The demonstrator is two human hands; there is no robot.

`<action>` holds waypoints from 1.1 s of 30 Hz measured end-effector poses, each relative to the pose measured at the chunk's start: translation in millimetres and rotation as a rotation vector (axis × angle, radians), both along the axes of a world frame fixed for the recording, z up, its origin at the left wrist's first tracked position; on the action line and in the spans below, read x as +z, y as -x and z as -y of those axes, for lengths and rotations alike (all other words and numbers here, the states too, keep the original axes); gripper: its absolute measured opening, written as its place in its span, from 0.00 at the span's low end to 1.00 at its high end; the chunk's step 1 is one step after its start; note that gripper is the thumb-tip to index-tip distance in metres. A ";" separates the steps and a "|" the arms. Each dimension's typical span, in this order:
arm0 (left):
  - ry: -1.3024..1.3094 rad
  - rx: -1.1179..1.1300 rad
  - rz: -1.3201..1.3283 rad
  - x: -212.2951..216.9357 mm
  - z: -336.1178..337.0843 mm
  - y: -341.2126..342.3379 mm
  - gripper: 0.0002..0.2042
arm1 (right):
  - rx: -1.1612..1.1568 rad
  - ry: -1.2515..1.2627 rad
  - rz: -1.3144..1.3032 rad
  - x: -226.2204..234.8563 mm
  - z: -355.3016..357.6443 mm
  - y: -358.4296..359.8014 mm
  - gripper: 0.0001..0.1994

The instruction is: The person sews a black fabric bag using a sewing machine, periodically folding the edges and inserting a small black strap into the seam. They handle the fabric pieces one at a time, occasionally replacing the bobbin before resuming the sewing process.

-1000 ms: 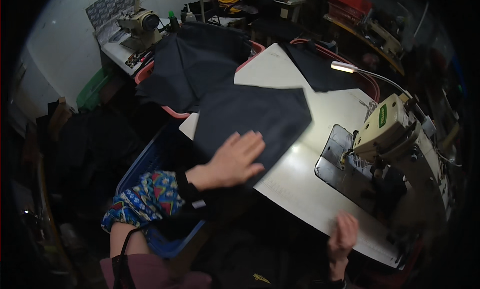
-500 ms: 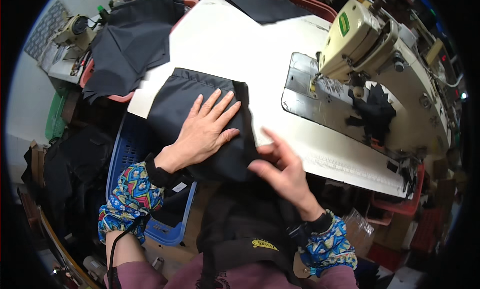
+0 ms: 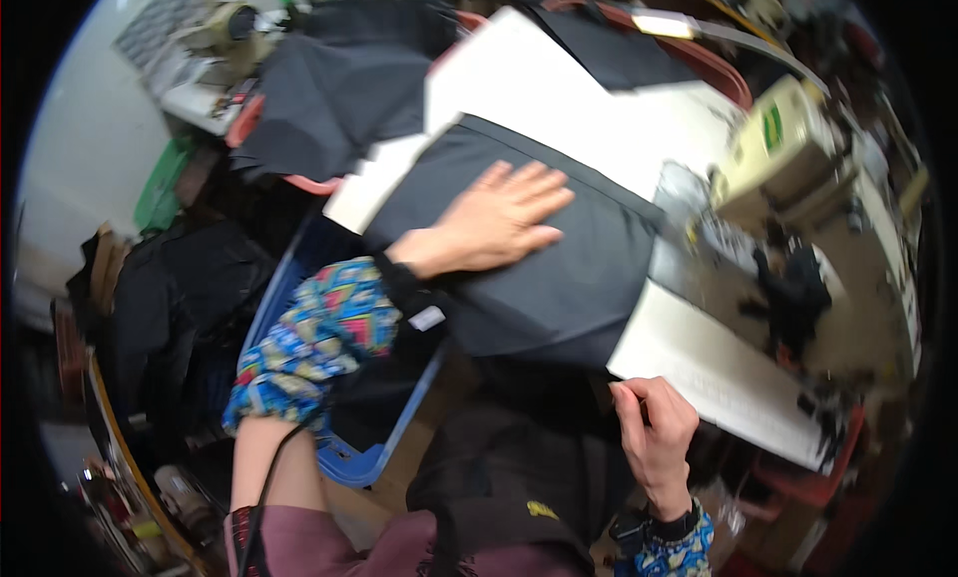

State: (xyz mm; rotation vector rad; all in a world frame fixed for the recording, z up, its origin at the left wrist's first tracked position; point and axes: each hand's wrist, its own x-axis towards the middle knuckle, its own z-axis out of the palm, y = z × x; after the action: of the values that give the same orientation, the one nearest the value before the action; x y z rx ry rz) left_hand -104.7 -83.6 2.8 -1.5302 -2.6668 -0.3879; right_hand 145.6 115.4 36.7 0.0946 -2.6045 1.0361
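Note:
A black fabric panel [image 3: 559,298] with a seamed band along its far edge lies spread over the white sewing table [image 3: 539,68]. My left hand [image 3: 499,218] rests flat on it, fingers outstretched. Near the panel's lower right corner, at the table's front edge, my right hand [image 3: 659,422] is closed with thumb and forefinger pressed together. What those fingers hold, if anything, I cannot make out. To the right stands a cream sewing machine [image 3: 773,143], and the panel's right corner reaches close to its metal bed plate [image 3: 684,203].
Black fabric pieces [image 3: 334,88] are heaped over a red basket at the far left. More black fabric [image 3: 619,53] lies at the back by another red basket [image 3: 714,63]. Below the table's left side sits a blue crate [image 3: 364,462]. Dark scraps [image 3: 793,288] lie beside the machine.
The black panel now spreads farther right, with its right edge strip no longer showing. My right hand has gone from loosely parted fingers to closed, lower down. The whole view has shifted.

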 end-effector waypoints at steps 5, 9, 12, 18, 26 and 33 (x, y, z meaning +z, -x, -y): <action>-0.378 -0.096 0.362 8.7 -11.5 53.1 0.17 | 0.090 -0.535 -0.007 -34.2 -0.2 33.1 0.24; -0.498 0.601 -0.130 7.0 87.7 135.5 0.15 | 0.110 -0.536 -0.091 -39.6 5.3 35.5 0.22; -0.316 0.871 0.575 -7.7 114.5 165.2 0.33 | 0.106 -0.543 -0.066 -40.3 -0.5 40.1 0.21; -0.652 0.866 0.507 16.3 136.4 118.9 0.16 | 0.118 -0.552 -0.067 -35.4 2.4 42.2 0.22; -0.087 0.635 -0.331 20.9 159.6 100.1 0.10 | 0.129 -0.502 -0.082 -34.4 3.7 41.1 0.22; -0.234 0.902 -0.136 42.3 200.8 83.3 0.12 | 0.142 -0.502 -0.088 -35.0 1.5 39.6 0.22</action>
State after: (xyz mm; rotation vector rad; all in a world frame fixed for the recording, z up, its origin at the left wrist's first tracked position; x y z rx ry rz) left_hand -187.9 -284.4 45.1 -0.2031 -2.7209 -0.4704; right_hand 106.0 113.8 1.8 0.4375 -2.7438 0.3833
